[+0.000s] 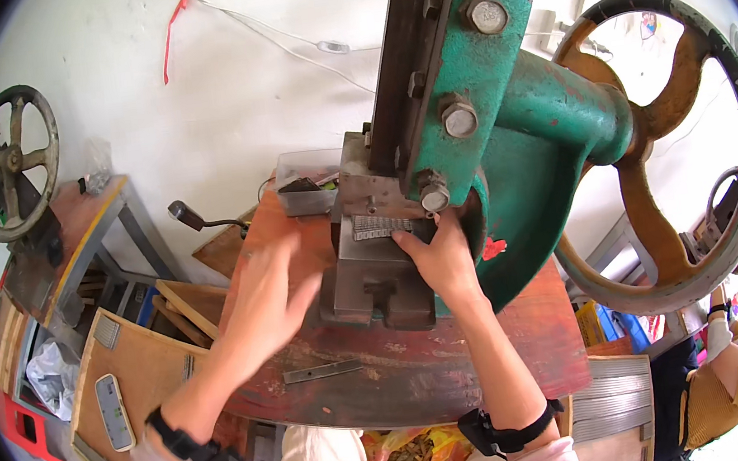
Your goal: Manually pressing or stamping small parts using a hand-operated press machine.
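Note:
A green hand press (503,124) stands on the red-brown table. On its steel bed (378,270) lies a small silvery metal plate (382,226) with rows of small marks, under the press head. My right hand (443,258) is closed at the plate's right end, thumb against its near edge; its other fingers are partly hidden beside the press. My left hand (271,287), blurred by motion, hovers over the table left of the bed, thumb apart from the fingers, with nothing visible in it. A flat metal bar (322,371) lies on the table nearer to me.
A large handwheel (649,290) is mounted right of the press. Behind the bed is a clear plastic box (308,203). A wooden tray (145,383) at left holds a phone (115,412). Ridged metal strips (608,399) lie at lower right. Another person (731,371) sits at far right.

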A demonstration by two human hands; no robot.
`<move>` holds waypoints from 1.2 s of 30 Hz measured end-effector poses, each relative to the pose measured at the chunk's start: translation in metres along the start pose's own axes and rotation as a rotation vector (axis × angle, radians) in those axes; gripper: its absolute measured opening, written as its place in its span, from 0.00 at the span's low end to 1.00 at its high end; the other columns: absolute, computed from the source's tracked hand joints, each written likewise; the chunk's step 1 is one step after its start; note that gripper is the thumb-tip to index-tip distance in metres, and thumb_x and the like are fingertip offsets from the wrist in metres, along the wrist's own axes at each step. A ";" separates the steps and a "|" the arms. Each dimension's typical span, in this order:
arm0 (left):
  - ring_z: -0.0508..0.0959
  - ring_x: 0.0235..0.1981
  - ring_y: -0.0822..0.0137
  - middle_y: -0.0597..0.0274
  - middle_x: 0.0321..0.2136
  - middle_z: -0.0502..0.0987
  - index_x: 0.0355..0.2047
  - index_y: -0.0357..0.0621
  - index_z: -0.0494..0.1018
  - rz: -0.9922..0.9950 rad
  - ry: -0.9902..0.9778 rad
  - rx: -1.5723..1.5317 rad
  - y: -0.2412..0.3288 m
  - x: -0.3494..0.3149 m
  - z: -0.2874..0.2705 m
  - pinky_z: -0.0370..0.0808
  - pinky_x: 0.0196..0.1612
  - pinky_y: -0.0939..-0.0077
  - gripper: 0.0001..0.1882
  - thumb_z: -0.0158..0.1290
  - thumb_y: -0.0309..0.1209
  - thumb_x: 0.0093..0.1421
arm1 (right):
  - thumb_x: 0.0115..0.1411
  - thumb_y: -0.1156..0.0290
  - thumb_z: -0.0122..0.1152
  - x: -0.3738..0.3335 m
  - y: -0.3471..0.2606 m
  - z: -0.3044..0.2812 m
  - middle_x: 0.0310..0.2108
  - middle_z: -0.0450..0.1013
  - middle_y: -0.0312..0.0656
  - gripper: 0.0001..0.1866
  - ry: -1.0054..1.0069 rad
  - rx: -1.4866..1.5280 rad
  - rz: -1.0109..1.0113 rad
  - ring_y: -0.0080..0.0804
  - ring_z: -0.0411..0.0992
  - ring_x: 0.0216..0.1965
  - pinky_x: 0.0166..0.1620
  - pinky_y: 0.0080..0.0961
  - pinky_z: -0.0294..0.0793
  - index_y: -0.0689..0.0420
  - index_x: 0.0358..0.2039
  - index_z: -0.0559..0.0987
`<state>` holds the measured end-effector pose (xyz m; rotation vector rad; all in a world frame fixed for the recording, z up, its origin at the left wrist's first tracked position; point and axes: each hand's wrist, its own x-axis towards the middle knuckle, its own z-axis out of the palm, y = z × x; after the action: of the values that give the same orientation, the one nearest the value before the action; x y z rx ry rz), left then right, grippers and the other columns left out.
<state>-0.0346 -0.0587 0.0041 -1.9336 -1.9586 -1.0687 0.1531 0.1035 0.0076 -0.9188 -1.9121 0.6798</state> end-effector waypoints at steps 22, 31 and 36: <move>0.73 0.35 0.53 0.54 0.34 0.73 0.35 0.37 0.73 0.114 0.046 -0.267 0.012 0.052 0.025 0.71 0.38 0.63 0.14 0.61 0.31 0.51 | 0.52 0.74 0.64 -0.037 -0.023 -0.023 0.54 0.60 0.62 0.36 -0.002 -0.153 -0.252 0.57 0.60 0.56 0.57 0.40 0.63 0.67 0.58 0.57; 0.54 0.60 0.41 0.40 0.55 0.63 0.53 0.36 0.67 -0.143 -0.183 0.076 0.032 0.054 0.044 0.58 0.57 0.50 0.26 0.49 0.42 0.62 | 0.48 0.81 0.63 -0.135 -0.061 -0.179 0.57 0.57 0.56 0.33 -0.159 -0.341 -0.229 0.51 0.62 0.56 0.55 0.38 0.67 0.65 0.57 0.63; 0.51 0.62 0.41 0.39 0.59 0.58 0.55 0.38 0.66 -0.205 -0.240 0.063 0.035 0.057 0.038 0.55 0.59 0.47 0.25 0.48 0.42 0.63 | 0.51 0.79 0.58 -0.153 -0.060 -0.235 0.55 0.62 0.55 0.25 -0.014 -0.392 -0.156 0.47 0.64 0.55 0.51 0.34 0.70 0.64 0.52 0.69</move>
<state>0.0040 0.0059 0.0228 -1.9379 -2.3311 -0.8393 0.3923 -0.0331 0.0877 -0.9876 -2.1455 0.2214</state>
